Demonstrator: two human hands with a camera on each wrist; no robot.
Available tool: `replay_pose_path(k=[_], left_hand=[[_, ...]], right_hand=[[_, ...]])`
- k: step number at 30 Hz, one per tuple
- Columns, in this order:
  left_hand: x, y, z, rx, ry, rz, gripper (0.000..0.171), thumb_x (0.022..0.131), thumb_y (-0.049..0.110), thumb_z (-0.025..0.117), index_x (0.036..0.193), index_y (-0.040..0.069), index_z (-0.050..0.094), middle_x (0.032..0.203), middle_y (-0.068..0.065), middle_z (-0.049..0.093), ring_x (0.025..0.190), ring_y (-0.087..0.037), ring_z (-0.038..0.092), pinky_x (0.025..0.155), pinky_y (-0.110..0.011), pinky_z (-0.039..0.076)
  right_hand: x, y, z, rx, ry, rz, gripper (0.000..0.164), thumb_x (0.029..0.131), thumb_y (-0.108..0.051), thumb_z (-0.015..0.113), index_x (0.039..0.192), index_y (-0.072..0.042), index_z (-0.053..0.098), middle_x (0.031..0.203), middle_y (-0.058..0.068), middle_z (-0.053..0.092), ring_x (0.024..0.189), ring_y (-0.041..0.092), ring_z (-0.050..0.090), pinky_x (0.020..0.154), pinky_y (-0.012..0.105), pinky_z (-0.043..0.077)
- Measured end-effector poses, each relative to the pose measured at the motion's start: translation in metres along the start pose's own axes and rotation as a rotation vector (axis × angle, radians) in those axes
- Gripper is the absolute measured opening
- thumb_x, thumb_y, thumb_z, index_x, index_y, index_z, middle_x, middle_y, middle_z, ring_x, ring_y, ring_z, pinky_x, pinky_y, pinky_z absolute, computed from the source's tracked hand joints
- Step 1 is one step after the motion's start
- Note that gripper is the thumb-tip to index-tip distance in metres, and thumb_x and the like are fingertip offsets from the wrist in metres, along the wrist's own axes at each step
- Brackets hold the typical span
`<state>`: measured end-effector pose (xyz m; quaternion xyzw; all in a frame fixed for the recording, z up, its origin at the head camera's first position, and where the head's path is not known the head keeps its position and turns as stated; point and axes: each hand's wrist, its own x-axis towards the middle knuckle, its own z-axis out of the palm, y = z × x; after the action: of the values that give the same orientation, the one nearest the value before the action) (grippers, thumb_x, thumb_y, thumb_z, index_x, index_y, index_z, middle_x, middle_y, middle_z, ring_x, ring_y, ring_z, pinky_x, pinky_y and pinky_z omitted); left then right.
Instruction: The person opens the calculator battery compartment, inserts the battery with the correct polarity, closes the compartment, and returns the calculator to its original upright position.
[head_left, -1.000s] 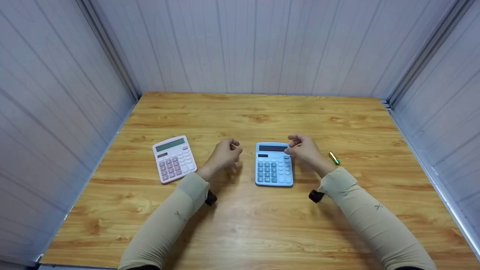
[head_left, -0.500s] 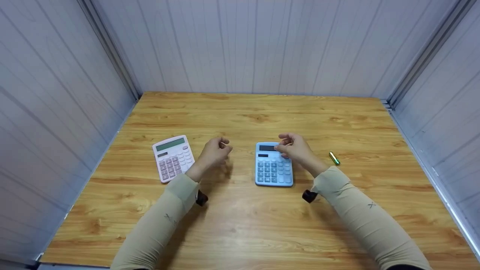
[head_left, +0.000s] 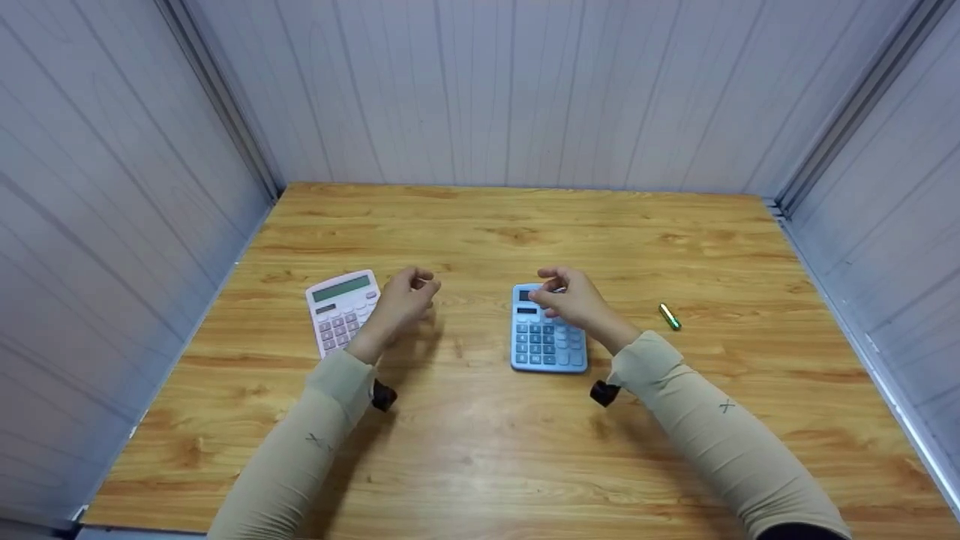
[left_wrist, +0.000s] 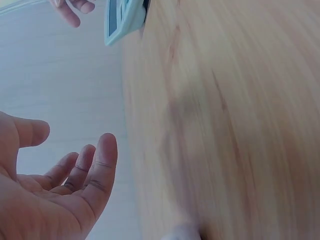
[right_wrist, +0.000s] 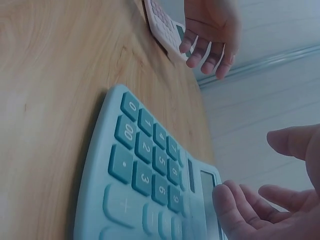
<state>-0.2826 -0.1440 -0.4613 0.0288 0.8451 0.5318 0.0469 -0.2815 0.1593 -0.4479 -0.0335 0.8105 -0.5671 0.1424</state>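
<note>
A blue calculator [head_left: 548,345] lies face up in the middle of the table, its keys large in the right wrist view. Over its upper part hovers my right hand [head_left: 571,301], fingers loosely bent and nothing between them; it hides part of the display. Left of it lies a pink calculator [head_left: 341,307], slightly turned. Just above and beside its right edge hangs my left hand [head_left: 405,300], covering some keys. In the left wrist view, that hand's thumb and fingers [left_wrist: 102,165] are apart with nothing held.
A small green, shiny cylinder, perhaps a battery [head_left: 670,316], lies on the wooden table [head_left: 480,442] to the right of the blue calculator. Pale panelled walls [head_left: 480,90] border the table at the back and both sides.
Both hands have drifted left: the left one from between the calculators to the pink one's edge, the right one farther across the blue calculator's top. The objects on the table stay put.
</note>
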Motion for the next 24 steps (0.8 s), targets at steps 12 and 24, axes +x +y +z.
replay_pose_path(k=[12,24], left_hand=[[-0.006,-0.007,-0.027,-0.049,0.002,-0.055,0.048,0.099,0.040,0.052,0.129,0.002,0.049,0.118,-0.016,0.052,0.108,-0.040,0.060,0.080,-0.041,0.058],[-0.013,-0.021,-0.049,-0.084,0.018,-0.108,0.051,0.101,0.047,0.046,0.127,0.003,0.048,0.125,-0.022,0.050,0.113,-0.041,0.058,0.086,-0.047,0.057]], right_hand=[[0.007,-0.003,0.023,0.038,-0.059,-0.049,0.053,0.092,-0.018,0.069,0.139,-0.006,0.047,0.107,0.011,0.056,0.103,0.035,0.064,0.088,0.046,0.056],[0.010,-0.004,0.049,0.078,-0.126,-0.060,0.049,0.092,-0.017,0.069,0.136,-0.007,0.049,0.105,0.011,0.057,0.096,0.033,0.061,0.086,0.049,0.055]])
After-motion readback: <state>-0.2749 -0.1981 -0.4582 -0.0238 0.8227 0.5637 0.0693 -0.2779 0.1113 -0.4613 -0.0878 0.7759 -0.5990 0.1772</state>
